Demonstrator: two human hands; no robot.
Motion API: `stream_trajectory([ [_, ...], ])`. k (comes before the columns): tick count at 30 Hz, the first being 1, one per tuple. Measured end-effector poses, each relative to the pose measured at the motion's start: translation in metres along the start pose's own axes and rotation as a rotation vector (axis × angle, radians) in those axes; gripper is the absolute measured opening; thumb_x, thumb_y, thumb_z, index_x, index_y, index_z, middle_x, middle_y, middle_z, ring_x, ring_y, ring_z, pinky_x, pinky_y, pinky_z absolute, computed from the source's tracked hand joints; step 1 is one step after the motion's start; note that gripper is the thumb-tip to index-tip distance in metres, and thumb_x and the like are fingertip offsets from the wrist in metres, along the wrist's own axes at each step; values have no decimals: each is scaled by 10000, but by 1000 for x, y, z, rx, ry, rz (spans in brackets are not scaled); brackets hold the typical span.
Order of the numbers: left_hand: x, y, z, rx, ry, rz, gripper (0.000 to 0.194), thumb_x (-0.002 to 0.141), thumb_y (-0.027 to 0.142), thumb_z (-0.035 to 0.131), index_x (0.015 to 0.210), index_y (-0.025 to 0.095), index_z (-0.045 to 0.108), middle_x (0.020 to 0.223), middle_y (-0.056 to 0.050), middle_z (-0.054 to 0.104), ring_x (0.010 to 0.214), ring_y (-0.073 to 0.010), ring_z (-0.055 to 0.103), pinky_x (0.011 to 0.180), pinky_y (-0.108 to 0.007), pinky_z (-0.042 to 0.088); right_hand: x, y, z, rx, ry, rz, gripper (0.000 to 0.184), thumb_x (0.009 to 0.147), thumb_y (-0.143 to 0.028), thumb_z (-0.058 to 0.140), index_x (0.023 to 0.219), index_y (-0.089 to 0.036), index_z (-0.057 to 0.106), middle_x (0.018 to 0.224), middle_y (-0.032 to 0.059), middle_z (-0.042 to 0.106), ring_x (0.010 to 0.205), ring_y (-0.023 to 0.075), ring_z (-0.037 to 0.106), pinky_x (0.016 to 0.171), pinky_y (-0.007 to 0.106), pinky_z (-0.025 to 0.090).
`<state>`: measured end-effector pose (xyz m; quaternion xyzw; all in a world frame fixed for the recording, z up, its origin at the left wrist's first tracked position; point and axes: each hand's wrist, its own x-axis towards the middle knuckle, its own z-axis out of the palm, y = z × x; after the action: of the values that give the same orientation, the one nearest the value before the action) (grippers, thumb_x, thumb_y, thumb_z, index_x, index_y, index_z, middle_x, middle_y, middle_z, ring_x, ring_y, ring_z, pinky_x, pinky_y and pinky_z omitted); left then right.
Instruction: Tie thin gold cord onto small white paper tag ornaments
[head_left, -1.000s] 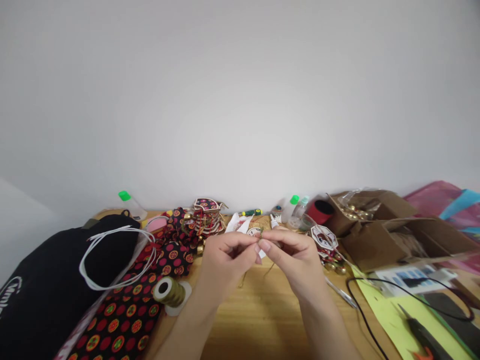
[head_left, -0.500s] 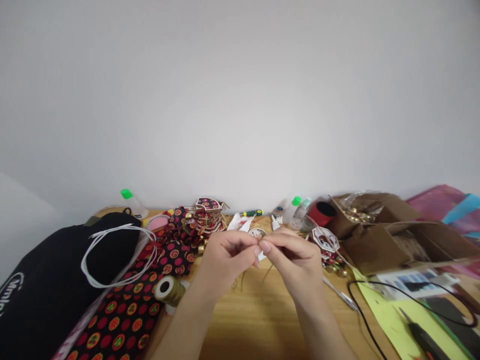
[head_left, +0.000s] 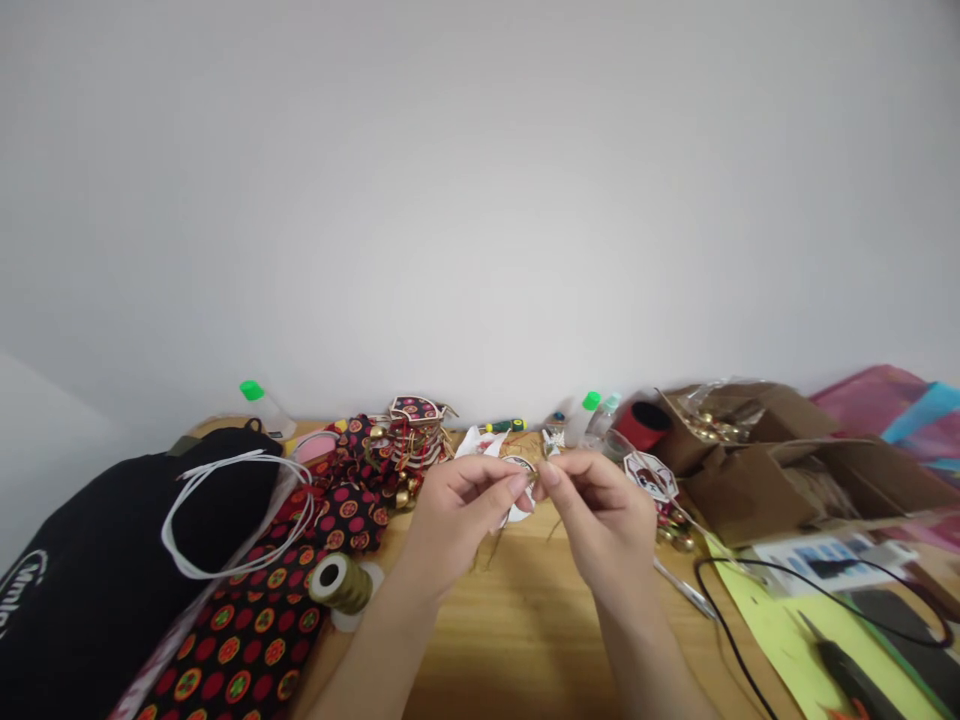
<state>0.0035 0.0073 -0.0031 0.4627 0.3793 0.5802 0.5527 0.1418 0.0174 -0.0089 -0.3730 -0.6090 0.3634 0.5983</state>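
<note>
Above the middle of the bench [head_left: 517, 640], a thin olive cord [head_left: 534, 477] is held

Beyond the far edge, a pale wall [head_left: 480, 200] is seen. Along the left edge, a black bag [head_left: 150, 530] is laid, with patterned cloth [head_left: 247, 640] spread beside it. Toward the far right corner, cardboard boxes [head_left: 739, 500] are stood, and nearer the right edge a yellow sheet [head_left: 757, 615] is placed. Between these, the left hand [head_left: 457, 510] and the right hand [head_left: 604, 510] are raised, tips almost meeting. To the left of them, an olive spool [head_left: 349, 585] is set down. On each side, the cord is pinched by thumb and index finger; whether it is gripped by the other fingers cannot be told. Thin ends are hung below the tips. For clean handling, both pinches would seem best kept light and close together, with even tension held across the short span and the wrists steadied. The hanging ends should be left free and untangled, and any knot or loop, too small to be made out, should be checked before either pinch is eased
</note>
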Motion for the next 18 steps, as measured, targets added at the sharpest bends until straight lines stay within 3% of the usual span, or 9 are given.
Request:
stream_trajectory([
  [4, 2, -1, 1, -58, -14, -66, 240, 743, 344, 734, 668, 128, 661, 593, -29, 681, 409, -49, 439, 417, -184, 305, 5, -3, -2, 184, -7, 131, 171, 846, -288, 678, 702, -197, 660, 594, -2, 659, 544, 128, 603, 533, 235, 488],
  [10, 1, 1, 1, -138, -135, -196, 348, 777, 452, 696, 675, 148, 559, 632, -29, 660, 425, -53, 444, 425, -189, 278, 8, -5, -3, 224, -30, 193, 186, 818, -322, 705, 701, -185, 661, 580, 0, 651, 487, 115, 567, 489, 233, 468],
  [14, 0, 0, 0, -126, -196, -166, 355, 776, 450, 694, 654, 157, 535, 590, 37, 498, 469, -58, 382, 470, -208, 269, 10, -4, -5, 200, -27, 172, 166, 808, -298, 714, 699, -180, 671, 576, -1, 641, 537, 118, 576, 525, 226, 473],
  [18, 1, -1, 1, 84, -240, -46, 313, 779, 370, 687, 609, 162, 526, 592, 42, 416, 556, -93, 355, 533, -239, 272, 10, -3, -6, 217, -40, 160, 165, 835, -283, 689, 709, -178, 668, 577, -14, 626, 470, 74, 471, 457, 193, 397],
])
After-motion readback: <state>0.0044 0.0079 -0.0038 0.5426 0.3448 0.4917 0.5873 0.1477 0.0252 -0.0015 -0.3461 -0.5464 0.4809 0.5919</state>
